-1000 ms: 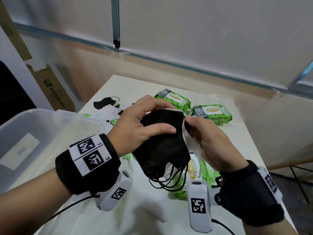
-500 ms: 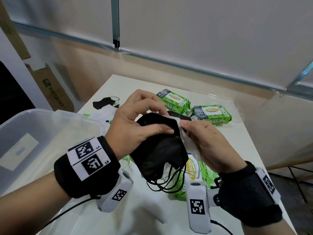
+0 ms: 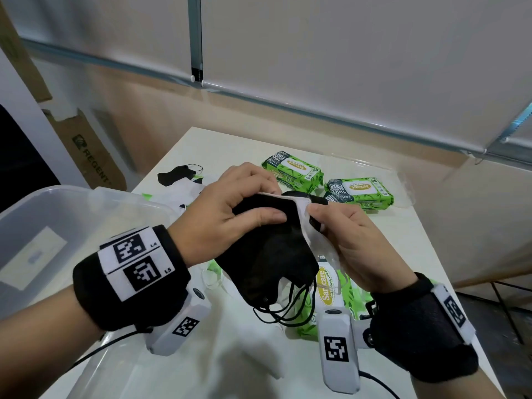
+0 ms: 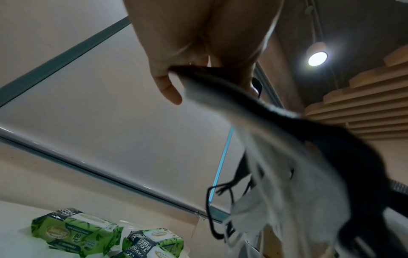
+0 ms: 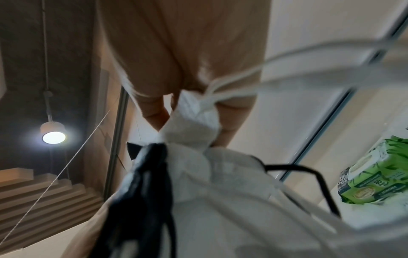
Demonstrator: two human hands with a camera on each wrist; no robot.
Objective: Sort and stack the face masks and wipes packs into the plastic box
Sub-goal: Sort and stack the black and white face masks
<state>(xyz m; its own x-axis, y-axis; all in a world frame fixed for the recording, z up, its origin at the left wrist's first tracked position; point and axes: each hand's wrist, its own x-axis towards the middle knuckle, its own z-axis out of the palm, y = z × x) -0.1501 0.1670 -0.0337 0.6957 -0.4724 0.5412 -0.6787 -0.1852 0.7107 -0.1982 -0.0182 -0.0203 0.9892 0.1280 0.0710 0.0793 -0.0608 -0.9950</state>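
Masks: black masks (image 3: 259,254) and white masks (image 3: 305,217) held above table (image 3: 403,240), likely being squared for stacking.
Left hand (image 3: 224,223): pinching the black masks.
Right hand (image 3: 351,237): pinching the white masks.
Box (image 3: 86,203): at left.

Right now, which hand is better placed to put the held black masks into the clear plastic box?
Left. The left hand grips the black face masks and is beside the clear plastic box; the right hand pinches a white face mask.
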